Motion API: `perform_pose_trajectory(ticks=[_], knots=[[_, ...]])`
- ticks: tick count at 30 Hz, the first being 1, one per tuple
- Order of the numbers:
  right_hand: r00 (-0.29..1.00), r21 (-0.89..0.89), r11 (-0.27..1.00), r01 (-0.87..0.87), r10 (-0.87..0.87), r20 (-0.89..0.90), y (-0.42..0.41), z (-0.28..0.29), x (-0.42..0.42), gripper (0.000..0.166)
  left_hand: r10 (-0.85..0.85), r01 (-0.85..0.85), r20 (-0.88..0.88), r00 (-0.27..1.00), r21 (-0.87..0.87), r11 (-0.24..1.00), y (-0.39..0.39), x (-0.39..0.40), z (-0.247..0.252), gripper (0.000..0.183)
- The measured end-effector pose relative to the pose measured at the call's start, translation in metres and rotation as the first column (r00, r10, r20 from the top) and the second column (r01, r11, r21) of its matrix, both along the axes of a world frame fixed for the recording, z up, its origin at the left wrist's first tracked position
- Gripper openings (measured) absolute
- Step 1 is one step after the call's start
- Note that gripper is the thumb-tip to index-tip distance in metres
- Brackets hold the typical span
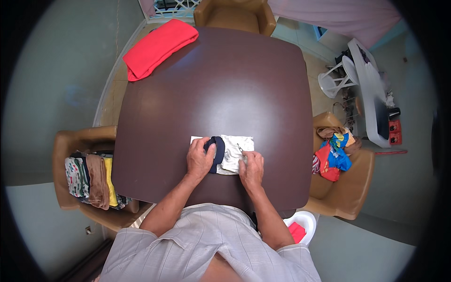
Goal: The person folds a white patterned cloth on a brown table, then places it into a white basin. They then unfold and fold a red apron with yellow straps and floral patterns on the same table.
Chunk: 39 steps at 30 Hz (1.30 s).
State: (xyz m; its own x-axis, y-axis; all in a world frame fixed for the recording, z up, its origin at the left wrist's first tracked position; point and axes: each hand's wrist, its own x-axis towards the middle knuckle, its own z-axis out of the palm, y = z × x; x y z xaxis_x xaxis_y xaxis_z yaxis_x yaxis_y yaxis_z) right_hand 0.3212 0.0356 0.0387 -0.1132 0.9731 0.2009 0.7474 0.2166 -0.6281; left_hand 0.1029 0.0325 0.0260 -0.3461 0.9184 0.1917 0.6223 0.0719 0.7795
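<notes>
A white printed garment with navy trim (234, 160) lies folded into a small bundle near the front edge of the dark brown table (211, 95). My left hand (200, 158) grips the navy band (220, 149) at its left side, thumb on the band and fingers over its far edge. At the right side, my right hand (253, 168) touches the cloth with thumb and index finger. Whether these fingers pinch the fabric I cannot tell. Part of the bundle's left end is hidden under my left hand.
Folded red cloth (160, 49) lies at the table's far left corner. Stacked folded clothes (97, 179) fill the left armchair (65, 141). Crumpled clothes (334, 155) lie on the right armchair (359, 176). A white basin (310, 224) holding pinkish-red cloth (297, 232) is near my right elbow.
</notes>
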Motion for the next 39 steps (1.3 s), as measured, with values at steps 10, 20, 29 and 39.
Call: perform_pose_trajectory(ticks=[10, 20, 29, 39], knots=[[0.997, 0.042, 0.998, -0.045, 0.042, 0.068, -0.007, -0.013, 0.008, 0.034, -0.079, 0.121, 0.14, 0.987, -0.324, 0.938, 0.011, 0.0, 0.016, 0.051], [0.999, 0.027, 0.999, -0.044, 0.043, 0.029, -0.007, -0.014, 0.01, 0.034, -0.041, 0.042, 0.093, 0.995, -0.002, 0.999, -0.011, 0.003, 0.014, 0.026], [0.998, 0.017, 0.999, -0.04, 0.039, 0.039, -0.008, -0.013, 0.011, 0.035, -0.127, 0.164, 0.142, 0.982, -0.295, 0.941, -0.002, 0.01, 0.026, 0.024], [0.998, -0.025, 0.999, -0.036, 0.037, 0.041, -0.006, -0.009, 0.011, 0.034, 0.008, 0.139, 0.331, 0.944, -0.42, 0.897, -0.036, -0.003, -0.018, 0.026]])
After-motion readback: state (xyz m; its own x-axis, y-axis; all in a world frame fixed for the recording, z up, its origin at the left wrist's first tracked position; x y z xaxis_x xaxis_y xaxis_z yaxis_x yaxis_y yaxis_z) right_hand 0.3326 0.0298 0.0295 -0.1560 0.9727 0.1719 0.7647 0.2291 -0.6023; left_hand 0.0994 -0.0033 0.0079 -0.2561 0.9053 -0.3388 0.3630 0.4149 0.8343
